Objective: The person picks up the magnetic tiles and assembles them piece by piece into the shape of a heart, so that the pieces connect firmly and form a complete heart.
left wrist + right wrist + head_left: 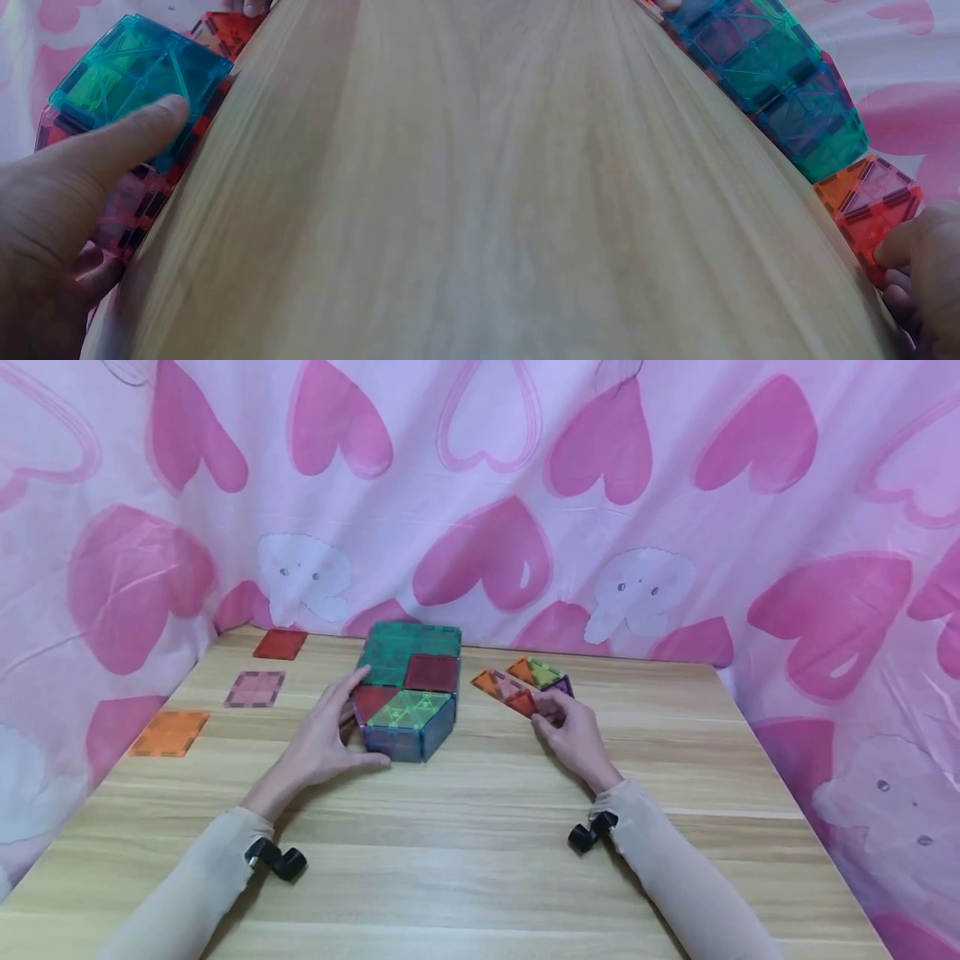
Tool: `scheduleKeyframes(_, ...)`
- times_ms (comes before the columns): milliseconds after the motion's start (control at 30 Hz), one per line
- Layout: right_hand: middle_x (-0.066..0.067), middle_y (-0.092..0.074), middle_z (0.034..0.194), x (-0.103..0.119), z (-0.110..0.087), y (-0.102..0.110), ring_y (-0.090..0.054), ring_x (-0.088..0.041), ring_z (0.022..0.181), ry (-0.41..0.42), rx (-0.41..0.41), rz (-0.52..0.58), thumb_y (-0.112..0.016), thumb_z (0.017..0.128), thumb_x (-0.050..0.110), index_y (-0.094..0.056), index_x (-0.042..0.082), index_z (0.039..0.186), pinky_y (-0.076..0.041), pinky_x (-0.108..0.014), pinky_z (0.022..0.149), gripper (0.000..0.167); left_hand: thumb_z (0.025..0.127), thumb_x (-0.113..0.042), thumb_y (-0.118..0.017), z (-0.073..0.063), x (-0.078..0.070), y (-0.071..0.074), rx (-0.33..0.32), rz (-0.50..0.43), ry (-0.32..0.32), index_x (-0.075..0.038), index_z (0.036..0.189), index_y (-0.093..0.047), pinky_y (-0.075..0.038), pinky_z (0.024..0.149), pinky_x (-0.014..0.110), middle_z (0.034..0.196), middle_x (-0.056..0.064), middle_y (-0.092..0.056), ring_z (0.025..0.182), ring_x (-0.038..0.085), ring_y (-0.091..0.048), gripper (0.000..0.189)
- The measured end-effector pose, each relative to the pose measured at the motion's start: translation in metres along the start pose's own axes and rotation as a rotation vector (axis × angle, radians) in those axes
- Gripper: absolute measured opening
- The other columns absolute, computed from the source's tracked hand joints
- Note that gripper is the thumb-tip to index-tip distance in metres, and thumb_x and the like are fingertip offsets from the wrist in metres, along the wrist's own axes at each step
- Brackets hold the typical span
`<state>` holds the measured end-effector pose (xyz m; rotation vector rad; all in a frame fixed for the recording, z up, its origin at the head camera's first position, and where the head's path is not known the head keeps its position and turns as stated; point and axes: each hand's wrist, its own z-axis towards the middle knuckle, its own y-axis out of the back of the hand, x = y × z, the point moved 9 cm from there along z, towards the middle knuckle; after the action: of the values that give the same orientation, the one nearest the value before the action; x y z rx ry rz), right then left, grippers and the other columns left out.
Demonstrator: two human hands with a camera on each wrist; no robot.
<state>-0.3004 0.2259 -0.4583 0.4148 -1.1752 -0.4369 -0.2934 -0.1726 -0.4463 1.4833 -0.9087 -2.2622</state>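
Observation:
A box built of magnetic tiles (411,652) stands on the wooden table, with green, dark red and light green tiles on top and blue sides. At its left side my left hand (318,739) rests spread, fingers along the side and a straight thumb (139,135) across the blue front. My right hand (573,733) pinches the red end of a strip of triangular magnetic tiles (504,692), orange, pink and red. The right wrist view shows this red tile (876,229) between thumb and fingers. Part of the fingers is hidden there.
More triangular tiles (542,672), orange, yellow-green and purple, lie just behind the strip. Along the table's left side are a red square tile (281,644), a pink one (255,689) and an orange one (171,733). A pink heart-patterned curtain (480,527) borders the table (480,877).

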Motion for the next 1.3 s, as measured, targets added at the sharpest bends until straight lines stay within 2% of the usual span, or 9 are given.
scheduleKeyframes(133,-0.009,-0.079,0.106,-0.001,-0.005,0.001,-0.072,-0.023,0.094,-0.005,-0.016,-0.009,-0.077,0.099,-0.002,-0.076,0.008,0.126,-0.057,-0.026,0.08,0.028,0.067,-0.036,-0.111,-0.007,0.003,0.02,-0.039,-0.004,-0.009,-0.038,0.179,-0.018,-0.037,0.12,0.08,0.179,0.016,-0.031,0.158,0.049,-0.039,0.146)
scheduleKeyframes(233,-0.01,-0.078,0.105,-0.001,-0.011,0.004,-0.071,-0.023,0.094,0.004,-0.022,-0.022,-0.076,0.098,-0.004,-0.076,0.007,0.128,-0.057,-0.026,0.081,0.031,0.068,-0.028,-0.111,-0.015,0.009,0.047,-0.111,0.025,-0.013,-0.037,0.177,-0.026,-0.032,0.118,0.086,0.179,0.016,-0.033,0.159,0.048,-0.034,0.138)
scheduleKeyframes(333,-0.009,-0.078,0.107,0.0,-0.021,0.011,-0.071,-0.022,0.095,0.001,-0.018,-0.054,-0.076,0.098,-0.003,-0.075,0.007,0.129,-0.058,-0.026,0.082,0.032,0.071,-0.023,-0.109,-0.028,0.019,0.079,-0.196,0.077,0.004,-0.029,0.175,-0.035,-0.034,0.116,0.085,0.176,0.017,-0.038,0.155,0.048,-0.038,0.129)
scheduleKeyframes(500,-0.007,-0.078,0.11,-0.001,-0.045,0.028,-0.071,-0.021,0.098,-0.026,0.02,-0.084,-0.075,0.1,-0.001,-0.075,0.008,0.127,-0.058,-0.025,0.084,0.029,0.078,-0.029,-0.104,-0.061,0.047,0.122,-0.253,0.183,0.128,-0.02,0.175,-0.037,-0.033,0.117,0.084,0.172,0.024,-0.042,0.151,0.057,-0.042,0.118)
scheduleKeyframes(700,-0.006,-0.078,0.112,-0.008,-0.073,0.049,-0.069,-0.018,0.099,-0.043,0.064,-0.081,-0.076,0.101,-0.001,-0.077,0.011,0.126,-0.057,-0.022,0.083,0.027,0.088,-0.036,-0.096,-0.093,0.081,0.158,-0.259,0.261,0.241,-0.013,0.176,-0.033,-0.025,0.122,0.084,0.174,0.029,-0.038,0.156,0.061,-0.034,0.111)
scheduleKeyframes(833,-0.005,-0.078,0.112,-0.013,-0.088,0.058,-0.068,-0.015,0.097,-0.043,0.1,-0.079,-0.078,0.102,0.001,-0.078,0.012,0.126,-0.057,-0.022,0.082,0.026,0.092,-0.046,-0.09,-0.107,0.102,0.168,-0.204,0.298,0.344,-0.012,0.176,-0.032,-0.028,0.117,0.085,0.171,0.037,-0.037,0.151,0.064,-0.035,0.108)
scheduleKeyframes(933,-0.003,-0.078,0.112,-0.015,-0.094,0.062,-0.068,-0.014,0.096,-0.048,0.119,-0.065,-0.078,0.102,0.001,-0.078,0.014,0.126,-0.056,-0.022,0.08,0.027,0.093,-0.052,-0.088,-0.109,0.11,0.167,-0.138,0.312,0.376,-0.007,0.172,-0.04,-0.033,0.114,0.084,0.166,0.038,-0.042,0.147,0.064,-0.039,0.102)
scheduleKeyframes(1133,0.0,-0.077,0.111,-0.015,-0.097,0.063,-0.069,-0.015,0.095,-0.047,0.141,-0.047,-0.077,0.102,0.0,-0.078,0.015,0.126,-0.057,-0.024,0.08,0.029,0.094,-0.046,-0.09,-0.11,0.105,0.162,-0.094,0.348,0.301,0.002,0.151,-0.064,-0.029,0.114,0.086,0.167,0.035,-0.042,0.149,0.067,-0.034,0.078)
scheduleKeyframes(1300,-0.001,-0.078,0.111,-0.015,-0.098,0.063,-0.069,-0.015,0.096,-0.043,0.142,-0.039,-0.077,0.1,-0.002,-0.078,0.015,0.123,-0.058,-0.024,0.081,0.029,0.092,-0.033,-0.094,-0.114,0.098,0.161,-0.066,0.354,0.246,-0.004,0.146,-0.071,-0.036,0.106,0.083,0.16,0.037,-0.048,0.139,0.066,-0.043,0.065)
